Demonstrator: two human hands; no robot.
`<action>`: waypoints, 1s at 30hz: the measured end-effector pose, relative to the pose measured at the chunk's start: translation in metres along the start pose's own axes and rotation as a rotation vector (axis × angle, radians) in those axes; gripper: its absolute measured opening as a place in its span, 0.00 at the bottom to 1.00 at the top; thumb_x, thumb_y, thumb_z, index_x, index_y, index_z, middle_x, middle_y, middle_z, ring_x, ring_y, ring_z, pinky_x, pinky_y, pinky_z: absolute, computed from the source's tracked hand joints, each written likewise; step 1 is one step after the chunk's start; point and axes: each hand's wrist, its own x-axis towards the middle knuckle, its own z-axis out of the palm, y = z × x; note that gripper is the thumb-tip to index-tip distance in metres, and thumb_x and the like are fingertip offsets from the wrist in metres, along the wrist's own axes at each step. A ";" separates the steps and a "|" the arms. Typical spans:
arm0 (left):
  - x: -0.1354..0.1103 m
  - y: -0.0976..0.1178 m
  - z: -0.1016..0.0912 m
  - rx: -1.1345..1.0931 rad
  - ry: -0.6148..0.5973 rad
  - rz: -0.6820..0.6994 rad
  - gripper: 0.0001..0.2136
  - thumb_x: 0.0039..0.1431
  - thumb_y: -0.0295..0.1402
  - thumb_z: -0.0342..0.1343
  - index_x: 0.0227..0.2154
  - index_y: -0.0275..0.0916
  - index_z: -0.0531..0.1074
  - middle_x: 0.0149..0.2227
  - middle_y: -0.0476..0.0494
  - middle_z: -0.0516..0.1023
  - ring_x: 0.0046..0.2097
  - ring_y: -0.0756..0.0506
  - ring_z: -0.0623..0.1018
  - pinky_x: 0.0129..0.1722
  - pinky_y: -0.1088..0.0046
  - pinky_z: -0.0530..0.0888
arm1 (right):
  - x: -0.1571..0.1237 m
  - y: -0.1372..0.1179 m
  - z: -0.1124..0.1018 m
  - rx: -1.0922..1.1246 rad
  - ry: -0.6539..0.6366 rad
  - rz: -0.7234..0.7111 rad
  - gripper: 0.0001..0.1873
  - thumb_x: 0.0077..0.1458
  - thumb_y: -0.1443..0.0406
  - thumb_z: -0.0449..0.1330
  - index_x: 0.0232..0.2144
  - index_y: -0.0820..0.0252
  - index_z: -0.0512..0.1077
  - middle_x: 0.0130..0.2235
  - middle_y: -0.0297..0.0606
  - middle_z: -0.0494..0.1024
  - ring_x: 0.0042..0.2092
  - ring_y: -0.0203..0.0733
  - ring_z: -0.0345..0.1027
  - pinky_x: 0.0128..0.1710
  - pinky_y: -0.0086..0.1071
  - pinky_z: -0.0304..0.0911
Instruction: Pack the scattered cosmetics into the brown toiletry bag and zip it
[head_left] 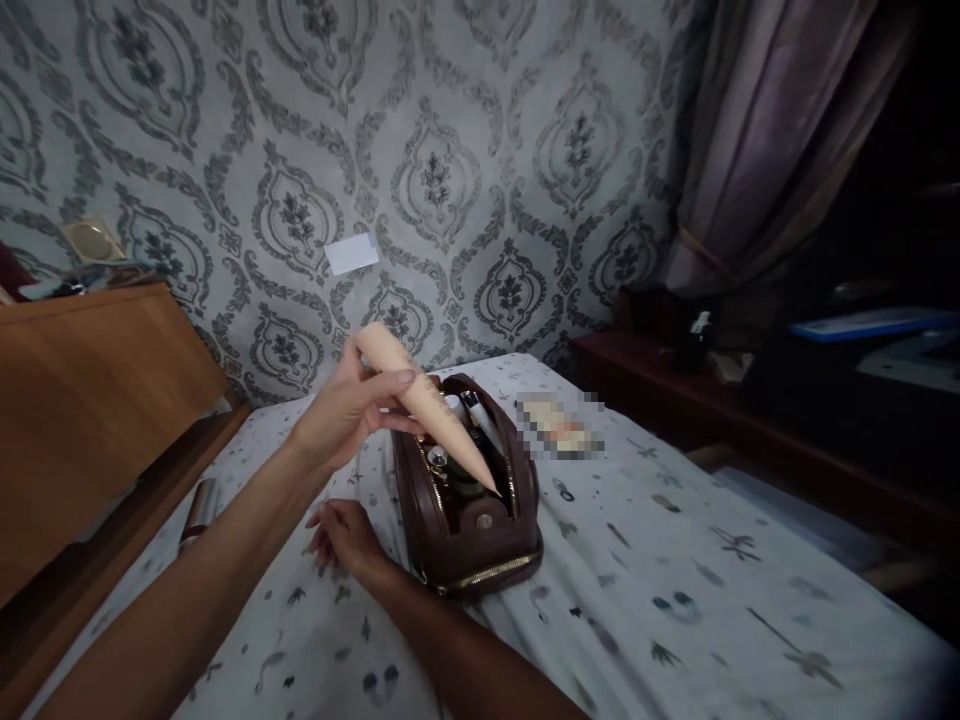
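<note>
My left hand [349, 410] is closed around a beige squeeze tube [442, 420] with small dark print. The tube tilts, its round end up at the left and its thin end down over the bag. Below it, a brown leather cosmetic bag [476, 560] stands unzipped on the bed. Inside the bag are a white-and-black tube [476, 408], a small bottle with a clear cap [437, 457] and other items partly hidden by the beige tube. My right hand [345, 540] is low at the bag's left, fingers loosely bent, with nothing visible in it.
The bed's patterned white sheet [660, 600] lies under the bag. A blurred-out flat item [559, 425] lies right of it, and a shiny cylinder [199, 512] at the left. A wooden headboard-like panel [97, 390] borders the left, a dark red shelf [637, 385] the right.
</note>
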 end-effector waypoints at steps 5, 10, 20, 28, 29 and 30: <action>0.015 -0.009 0.014 0.120 -0.052 -0.053 0.33 0.47 0.27 0.64 0.52 0.47 0.51 0.38 0.50 0.72 0.42 0.42 0.79 0.39 0.49 0.79 | 0.001 -0.001 0.001 -0.007 0.002 0.026 0.17 0.61 0.56 0.51 0.27 0.62 0.68 0.19 0.26 0.68 0.16 0.27 0.59 0.17 0.22 0.50; 0.025 -0.020 0.020 0.160 -0.105 -0.112 0.34 0.46 0.25 0.64 0.53 0.46 0.51 0.39 0.48 0.72 0.39 0.43 0.78 0.36 0.56 0.80 | 0.002 -0.003 0.002 -0.022 0.018 0.050 0.17 0.61 0.58 0.51 0.26 0.62 0.68 0.19 0.27 0.68 0.16 0.28 0.59 0.17 0.22 0.50; 0.030 -0.030 0.024 0.159 -0.163 -0.169 0.32 0.46 0.25 0.65 0.50 0.47 0.52 0.36 0.52 0.69 0.37 0.47 0.77 0.33 0.66 0.80 | -0.006 -0.013 0.001 -0.047 0.014 0.058 0.17 0.62 0.62 0.50 0.23 0.61 0.67 0.17 0.27 0.67 0.17 0.29 0.60 0.17 0.22 0.49; 0.035 -0.035 0.022 0.221 -0.223 -0.130 0.32 0.45 0.26 0.66 0.49 0.46 0.54 0.33 0.54 0.68 0.32 0.51 0.76 0.32 0.69 0.78 | -0.007 -0.018 0.000 -0.052 -0.003 0.070 0.18 0.62 0.66 0.48 0.21 0.61 0.66 0.15 0.26 0.65 0.14 0.28 0.55 0.16 0.23 0.49; 0.036 -0.036 0.022 0.227 -0.228 -0.134 0.32 0.45 0.26 0.66 0.49 0.45 0.54 0.33 0.55 0.67 0.31 0.51 0.76 0.32 0.71 0.77 | -0.008 -0.019 0.000 -0.052 -0.003 0.071 0.18 0.62 0.66 0.49 0.21 0.61 0.66 0.15 0.26 0.65 0.14 0.28 0.56 0.16 0.22 0.49; 0.037 -0.037 0.023 0.230 -0.230 -0.141 0.31 0.45 0.26 0.66 0.48 0.45 0.55 0.32 0.55 0.67 0.30 0.52 0.76 0.31 0.72 0.77 | -0.008 -0.019 0.000 -0.049 -0.003 0.072 0.18 0.62 0.66 0.49 0.20 0.61 0.66 0.15 0.26 0.65 0.14 0.28 0.56 0.16 0.22 0.49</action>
